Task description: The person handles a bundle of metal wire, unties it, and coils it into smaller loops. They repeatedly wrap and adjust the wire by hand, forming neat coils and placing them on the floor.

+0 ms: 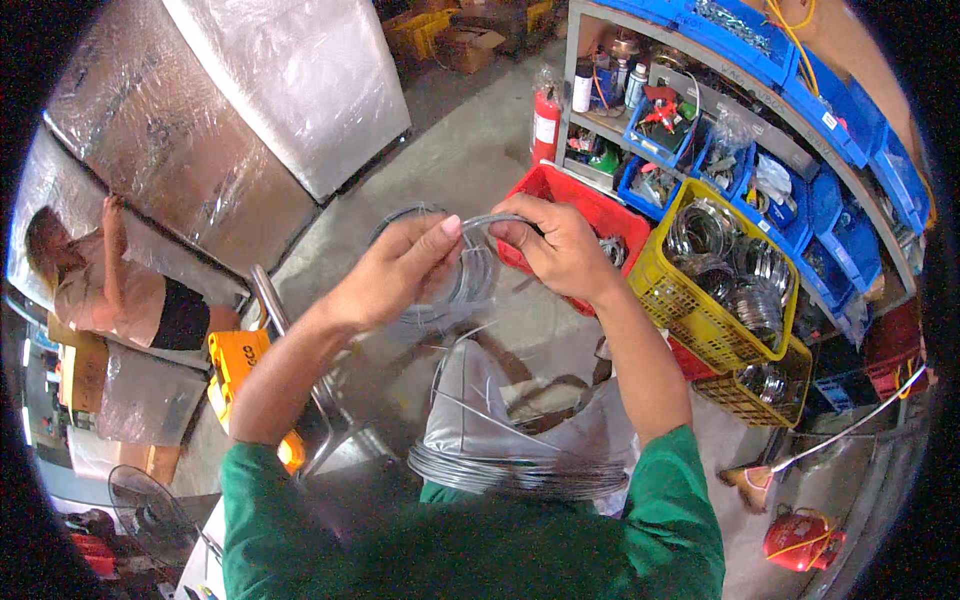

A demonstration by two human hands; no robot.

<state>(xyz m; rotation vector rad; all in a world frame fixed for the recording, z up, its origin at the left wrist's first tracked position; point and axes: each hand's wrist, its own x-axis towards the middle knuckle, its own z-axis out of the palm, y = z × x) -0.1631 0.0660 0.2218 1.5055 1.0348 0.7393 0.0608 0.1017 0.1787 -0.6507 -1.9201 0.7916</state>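
My left hand [400, 272] and my right hand [552, 245] are raised in front of me, both pinching a thin grey wire [478, 222] that bends into a loose loop [455, 285] between them. The thumbs and forefingers grip the top of the loop, a few centimetres apart. Below, on my lap, lies a larger coil of the same grey wire [515, 475] resting on grey cloth. My sleeves are green.
A red crate [585, 205] and a yellow basket [700, 310] of shiny metal rings stand to the right, under shelves of blue bins [800, 190]. A red fire extinguisher [545, 120] stands by the shelf. Another person [110, 290] works at plastic-wrapped panels on the left. A yellow tool [235, 365] sits nearby.
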